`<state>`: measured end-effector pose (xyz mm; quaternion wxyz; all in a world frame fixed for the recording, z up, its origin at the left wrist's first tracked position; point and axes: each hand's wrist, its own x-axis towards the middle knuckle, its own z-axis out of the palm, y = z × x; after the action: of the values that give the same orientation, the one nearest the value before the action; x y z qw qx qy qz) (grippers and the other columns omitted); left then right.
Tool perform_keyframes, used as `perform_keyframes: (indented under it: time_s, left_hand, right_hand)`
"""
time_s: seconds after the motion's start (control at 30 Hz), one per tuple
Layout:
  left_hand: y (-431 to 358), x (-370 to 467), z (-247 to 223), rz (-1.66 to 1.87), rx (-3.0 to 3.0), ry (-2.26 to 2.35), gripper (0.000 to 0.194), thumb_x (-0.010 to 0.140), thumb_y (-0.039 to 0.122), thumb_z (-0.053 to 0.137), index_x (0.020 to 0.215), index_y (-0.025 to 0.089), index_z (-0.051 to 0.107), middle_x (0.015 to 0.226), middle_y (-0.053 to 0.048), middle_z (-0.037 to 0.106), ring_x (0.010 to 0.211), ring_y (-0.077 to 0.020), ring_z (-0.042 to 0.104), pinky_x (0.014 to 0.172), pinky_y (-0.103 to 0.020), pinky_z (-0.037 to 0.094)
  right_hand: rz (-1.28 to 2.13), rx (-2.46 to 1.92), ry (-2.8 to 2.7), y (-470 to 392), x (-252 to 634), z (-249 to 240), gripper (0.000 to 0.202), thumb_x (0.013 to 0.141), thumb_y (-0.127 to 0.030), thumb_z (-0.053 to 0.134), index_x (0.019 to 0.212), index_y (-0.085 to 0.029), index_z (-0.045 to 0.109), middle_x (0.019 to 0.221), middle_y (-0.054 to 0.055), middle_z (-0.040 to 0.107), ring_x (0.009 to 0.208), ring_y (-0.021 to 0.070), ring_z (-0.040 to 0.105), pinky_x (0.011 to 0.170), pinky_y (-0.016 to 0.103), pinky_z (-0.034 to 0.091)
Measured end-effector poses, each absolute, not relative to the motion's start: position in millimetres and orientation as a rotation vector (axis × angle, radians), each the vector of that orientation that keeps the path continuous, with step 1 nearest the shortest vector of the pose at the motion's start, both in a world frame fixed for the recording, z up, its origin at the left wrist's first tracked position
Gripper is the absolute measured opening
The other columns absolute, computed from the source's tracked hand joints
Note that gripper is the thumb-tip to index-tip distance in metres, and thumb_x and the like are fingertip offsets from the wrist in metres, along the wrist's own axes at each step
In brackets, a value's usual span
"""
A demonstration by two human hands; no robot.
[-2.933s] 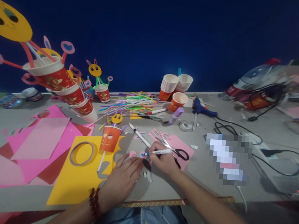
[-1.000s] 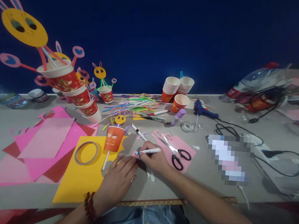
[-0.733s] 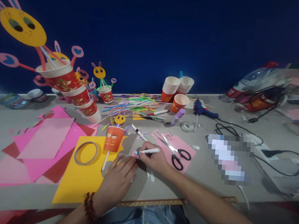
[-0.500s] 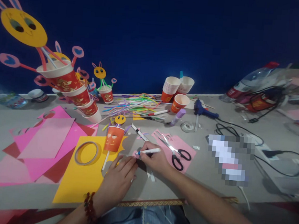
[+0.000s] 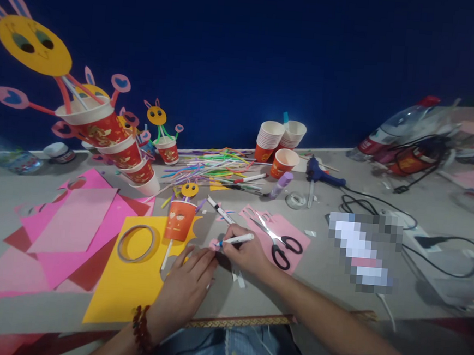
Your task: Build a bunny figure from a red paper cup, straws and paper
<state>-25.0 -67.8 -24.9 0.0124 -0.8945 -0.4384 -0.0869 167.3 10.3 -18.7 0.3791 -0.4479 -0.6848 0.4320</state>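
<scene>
Right hand (image 5: 248, 253) is grasping the marker (image 5: 241, 238), tip barely shifting at the pink cutout (image 5: 213, 243); left hand (image 5: 190, 278) is resting unclenched; marking is seemingly continuing.

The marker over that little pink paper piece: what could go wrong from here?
The small pink piece might slip under the marker. The marker's blue tip is close to the left hand, so ink could stray there. The scissors lie beside the right hand, so a sideways sweep might knock them.
</scene>
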Motion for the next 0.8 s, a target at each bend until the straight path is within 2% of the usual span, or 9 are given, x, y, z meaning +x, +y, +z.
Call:
perform_keyframes:
  time_s: [0.8]
  left_hand:
    - [-67.4,-24.4,-22.2,-0.263,-2.79,-1.37,0.032,0.099,0.024,0.044,0.127,0.018,0.059,0.133,-0.009,0.064,0.125,-0.023,0.055,0.112,-0.047,0.031]
  right_hand:
    - [1.142,-1.127,-1.611,8.9,168.5,-17.5,0.009,0.074,-0.02,0.054,0.065,-0.022,0.052,0.06,-0.003,0.052,0.056,0.0139,0.047,0.052,0.026,0.034]
